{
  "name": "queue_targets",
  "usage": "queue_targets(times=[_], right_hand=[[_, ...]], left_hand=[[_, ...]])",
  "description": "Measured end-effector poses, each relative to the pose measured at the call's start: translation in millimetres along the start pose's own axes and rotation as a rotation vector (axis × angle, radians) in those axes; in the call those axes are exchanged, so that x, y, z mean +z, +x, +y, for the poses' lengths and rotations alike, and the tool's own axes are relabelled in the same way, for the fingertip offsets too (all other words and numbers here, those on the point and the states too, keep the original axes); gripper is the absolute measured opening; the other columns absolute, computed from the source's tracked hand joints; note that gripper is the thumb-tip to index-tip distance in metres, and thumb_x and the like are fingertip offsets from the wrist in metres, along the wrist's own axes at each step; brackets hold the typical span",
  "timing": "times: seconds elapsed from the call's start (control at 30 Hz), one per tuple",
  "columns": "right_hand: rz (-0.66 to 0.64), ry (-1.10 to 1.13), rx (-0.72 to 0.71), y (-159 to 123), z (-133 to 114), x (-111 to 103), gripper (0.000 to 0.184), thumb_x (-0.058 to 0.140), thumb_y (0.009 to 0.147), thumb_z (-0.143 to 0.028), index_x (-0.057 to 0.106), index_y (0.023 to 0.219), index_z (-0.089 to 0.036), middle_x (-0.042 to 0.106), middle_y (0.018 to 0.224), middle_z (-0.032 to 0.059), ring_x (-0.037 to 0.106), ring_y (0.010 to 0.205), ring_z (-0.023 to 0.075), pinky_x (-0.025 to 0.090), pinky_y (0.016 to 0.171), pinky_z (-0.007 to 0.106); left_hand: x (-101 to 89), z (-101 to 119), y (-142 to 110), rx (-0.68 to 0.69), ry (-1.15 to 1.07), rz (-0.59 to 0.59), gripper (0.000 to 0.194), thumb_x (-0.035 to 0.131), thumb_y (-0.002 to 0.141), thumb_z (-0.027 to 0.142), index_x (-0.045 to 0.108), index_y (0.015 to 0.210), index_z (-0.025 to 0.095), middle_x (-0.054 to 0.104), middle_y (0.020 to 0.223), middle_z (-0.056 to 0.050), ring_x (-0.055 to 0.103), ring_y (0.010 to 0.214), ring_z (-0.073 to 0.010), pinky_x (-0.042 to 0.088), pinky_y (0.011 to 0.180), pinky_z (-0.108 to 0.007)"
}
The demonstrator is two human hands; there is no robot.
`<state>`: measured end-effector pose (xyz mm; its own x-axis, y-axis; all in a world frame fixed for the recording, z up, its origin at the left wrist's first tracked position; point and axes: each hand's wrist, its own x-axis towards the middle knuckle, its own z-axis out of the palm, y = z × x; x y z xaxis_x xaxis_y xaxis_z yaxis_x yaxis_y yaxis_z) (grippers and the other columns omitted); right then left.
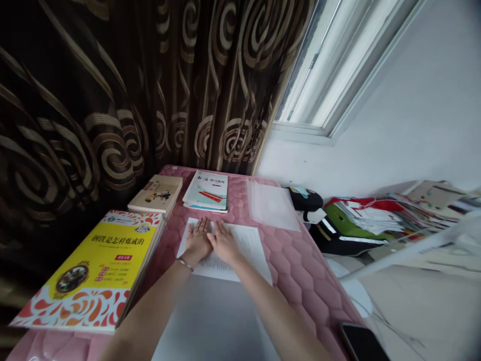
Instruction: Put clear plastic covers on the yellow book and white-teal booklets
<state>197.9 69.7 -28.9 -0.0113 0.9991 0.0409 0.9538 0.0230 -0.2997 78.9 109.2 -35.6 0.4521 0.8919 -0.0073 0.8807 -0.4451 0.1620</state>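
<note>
We have a printed sheet [250,250] on the middle of the pink table cover [300,271], and both our hands are on it. Our left hand [199,242] lies palm down and flattened, fingers stretched toward the far edge, with a bracelet [185,263] around the wrist. Our right hand [224,244] lies flat just beside it in the same way, its thumb side against the left hand. On the near side, between our forearms, we see a plain grey sheet [210,321] meeting the printed one; whether the two are joined we cannot tell. Beyond the print, a white book [206,188] lies at the far side, with a clear sleeve [271,203] to its right. On our left lie a tan book [156,194] and, nearer, a large yellow book [112,265]. A phone [363,341] lies at the near right. Farther right, past the cover's edge, we see a green and black bag [341,225] and heaped papers [370,215]. A patterned curtain [116,100] hangs far left, a window [319,65] far right.
</note>
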Motion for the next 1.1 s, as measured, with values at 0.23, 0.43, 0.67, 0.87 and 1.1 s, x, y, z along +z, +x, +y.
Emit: queue_targets(times=[0.23, 0.43, 0.67, 0.87, 1.1], right_hand=[[-0.064, -0.021, 0.098, -2.1, 12.2, -0.3, 0.067, 0.018, 0.102, -0.045, 0.03, 0.149, 0.0, 0.026, 0.158, 0.0168, 0.016, 0.149, 0.0233, 0.01, 0.121, 0.043], [-0.06, -0.16, 0.289, -29.4, 83.9, -18.5, 0.066, 0.016, 0.101, -0.043, 0.025, 0.151, 0.0, 0.021, 0.16, 0.0153, 0.016, 0.149, 0.0228, 0.012, 0.12, 0.04], [-0.032, -0.228, 0.269, -31.8, 90.4, -12.5, 0.066, 0.015, 0.101, -0.043, 0.027, 0.151, 0.0, 0.024, 0.159, 0.0157, 0.018, 0.148, 0.024, 0.01, 0.12, 0.038], [-0.019, -0.247, 0.266, -32.9, 92.5, -10.7, 0.066, 0.018, 0.101, -0.044, 0.03, 0.15, -0.001, 0.024, 0.159, 0.0151, 0.017, 0.149, 0.0236, 0.01, 0.12, 0.038], [-0.03, -0.23, 0.283, -33.2, 90.5, -11.9, 0.067, 0.017, 0.101, -0.044, 0.027, 0.151, -0.001, 0.024, 0.159, 0.0147, 0.018, 0.149, 0.0227, 0.011, 0.12, 0.037]], left_hand=[[0.9, -1.5, 3.0, -0.006, 0.001, 0.006, 0.066, 0.028, 0.095, 0.039, 0.022, 0.154, 0.011, 0.021, 0.161, -0.011, 0.017, 0.149, -0.0248, 0.009, 0.121, -0.052], [2.5, -0.9, 4.4, -0.016, -0.015, 0.024, 0.07, 0.027, 0.095, 0.051, 0.023, 0.154, 0.014, 0.019, 0.161, -0.01, 0.018, 0.149, -0.0258, 0.007, 0.12, -0.053], [-0.3, 35.5, 5.8, -0.068, -0.033, 0.007, 0.061, 0.027, 0.095, 0.035, 0.03, 0.152, 0.011, 0.024, 0.16, -0.013, 0.021, 0.148, -0.0281, 0.007, 0.119, -0.058], [13.2, 83.0, 5.4, 0.143, -0.129, 0.0, 0.057, 0.023, 0.097, 0.034, 0.033, 0.151, 0.019, 0.032, 0.158, -0.008, 0.025, 0.147, -0.0249, 0.005, 0.12, -0.055], [-0.4, 3.6, 5.2, -0.121, -0.037, 0.013, 0.06, 0.024, 0.096, 0.036, 0.027, 0.153, 0.019, 0.023, 0.161, -0.008, 0.021, 0.148, -0.0275, 0.006, 0.118, -0.06]])
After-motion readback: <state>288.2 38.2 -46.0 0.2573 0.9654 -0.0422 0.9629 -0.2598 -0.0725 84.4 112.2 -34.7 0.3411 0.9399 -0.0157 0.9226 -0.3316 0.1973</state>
